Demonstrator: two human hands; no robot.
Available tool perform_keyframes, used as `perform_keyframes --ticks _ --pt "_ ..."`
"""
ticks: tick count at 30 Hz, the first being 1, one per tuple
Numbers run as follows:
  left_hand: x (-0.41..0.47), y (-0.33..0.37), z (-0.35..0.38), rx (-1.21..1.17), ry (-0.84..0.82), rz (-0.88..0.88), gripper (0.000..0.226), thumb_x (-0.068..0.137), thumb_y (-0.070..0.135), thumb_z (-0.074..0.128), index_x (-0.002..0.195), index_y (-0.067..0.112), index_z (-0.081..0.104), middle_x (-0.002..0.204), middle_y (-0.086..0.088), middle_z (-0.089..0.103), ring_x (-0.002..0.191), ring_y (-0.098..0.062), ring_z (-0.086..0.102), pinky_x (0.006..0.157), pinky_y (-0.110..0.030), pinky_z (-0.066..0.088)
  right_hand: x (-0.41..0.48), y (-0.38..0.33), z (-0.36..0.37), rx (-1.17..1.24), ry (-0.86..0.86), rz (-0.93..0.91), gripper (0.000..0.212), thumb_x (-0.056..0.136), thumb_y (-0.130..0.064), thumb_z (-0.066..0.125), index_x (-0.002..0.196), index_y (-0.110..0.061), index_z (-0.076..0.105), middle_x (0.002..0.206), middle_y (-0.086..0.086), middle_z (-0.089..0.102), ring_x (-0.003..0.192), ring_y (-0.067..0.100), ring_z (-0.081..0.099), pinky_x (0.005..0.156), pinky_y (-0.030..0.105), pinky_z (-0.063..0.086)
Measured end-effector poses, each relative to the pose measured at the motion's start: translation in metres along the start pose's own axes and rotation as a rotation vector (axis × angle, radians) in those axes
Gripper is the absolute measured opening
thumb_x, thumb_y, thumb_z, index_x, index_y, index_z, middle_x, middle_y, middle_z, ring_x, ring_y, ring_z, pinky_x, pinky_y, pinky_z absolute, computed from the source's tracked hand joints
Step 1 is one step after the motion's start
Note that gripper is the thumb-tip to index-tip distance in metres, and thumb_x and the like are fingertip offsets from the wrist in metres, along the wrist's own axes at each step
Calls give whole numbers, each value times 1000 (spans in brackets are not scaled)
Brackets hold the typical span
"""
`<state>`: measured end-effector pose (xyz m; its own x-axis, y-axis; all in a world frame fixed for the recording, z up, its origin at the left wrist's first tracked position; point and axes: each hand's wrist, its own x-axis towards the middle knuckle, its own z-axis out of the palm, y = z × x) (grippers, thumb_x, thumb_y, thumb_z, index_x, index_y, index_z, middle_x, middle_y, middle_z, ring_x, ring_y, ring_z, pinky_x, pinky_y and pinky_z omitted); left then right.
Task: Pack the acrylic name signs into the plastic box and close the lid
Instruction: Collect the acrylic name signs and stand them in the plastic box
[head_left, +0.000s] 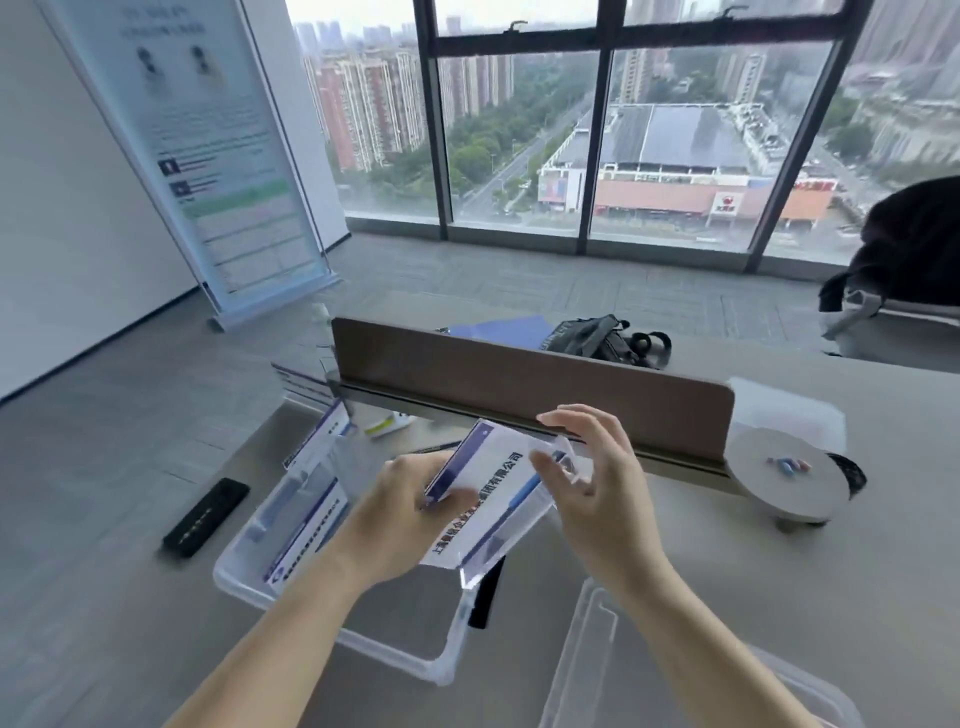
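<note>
An acrylic name sign (493, 493) is held above the plastic box (291, 582), left hand (400, 514) fingers clamped on it, right hand (587, 467) fingers spread loosely. Best slid in flat beside the others already packed; lid (623, 665) waits near right.

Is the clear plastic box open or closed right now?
Open. The plastic box has no cover on it, signs already stand inside at its left end, and its lid lies separately on the table to the right.
</note>
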<state>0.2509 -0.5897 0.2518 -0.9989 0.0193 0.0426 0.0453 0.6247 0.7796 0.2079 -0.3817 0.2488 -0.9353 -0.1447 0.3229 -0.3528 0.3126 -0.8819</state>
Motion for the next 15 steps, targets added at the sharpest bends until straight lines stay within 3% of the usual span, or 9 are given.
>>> perform_keyframes --ticks 2,4,7,9,11,13,15 --pt "-5 -28 -24 -151 10 -82 10 98 26 66 100 25 76 94 15 79 86 -7 75 80 -39 61 -4 0 38 80 -20 177 60 86 -29 75 140 -26 48 135 -15 48 120 -6 50 87 15 51" --pt "-9 -54 -46 -243 52 -160 16 99 22 65 110 28 75 103 12 80 93 -11 77 85 -44 63 -14 0 84 182 -159 395 70 84 -38 74 145 -27 41 137 -11 52 122 5 55 92 23 52" --pt "-13 -89 -67 -212 88 -240 14 97 27 65 108 28 73 96 7 80 87 -14 77 82 -45 63 -31 6 158 360 -251 673 44 92 -35 68 133 -25 56 121 -2 72 105 13 71 81 36 60" --pt "-12 -104 -73 -105 78 -280 13 93 30 69 105 28 73 94 10 79 86 -10 75 83 -39 62 -36 12 198 437 -193 800 36 93 -32 66 125 -17 62 109 4 77 100 22 75 86 49 60" --pt "-7 -123 -74 -50 99 -314 16 91 26 70 107 25 73 96 10 79 87 -6 73 84 -32 61 -36 14 228 499 -169 906 24 95 -29 64 116 -17 62 104 6 77 92 23 76 73 42 62" --pt "2 -142 -74 -61 70 -351 21 95 20 62 113 23 73 101 10 79 90 -6 73 82 -26 60 -31 22 248 545 -162 984 16 98 -24 61 113 -20 58 99 2 75 76 12 76 55 31 58" --pt "12 -164 -74 -81 15 -389 28 99 13 55 121 20 71 110 7 79 99 -7 73 88 -26 59 -23 37 268 599 -182 1062 22 98 -21 60 119 -16 56 101 5 75 70 10 76 55 32 59"
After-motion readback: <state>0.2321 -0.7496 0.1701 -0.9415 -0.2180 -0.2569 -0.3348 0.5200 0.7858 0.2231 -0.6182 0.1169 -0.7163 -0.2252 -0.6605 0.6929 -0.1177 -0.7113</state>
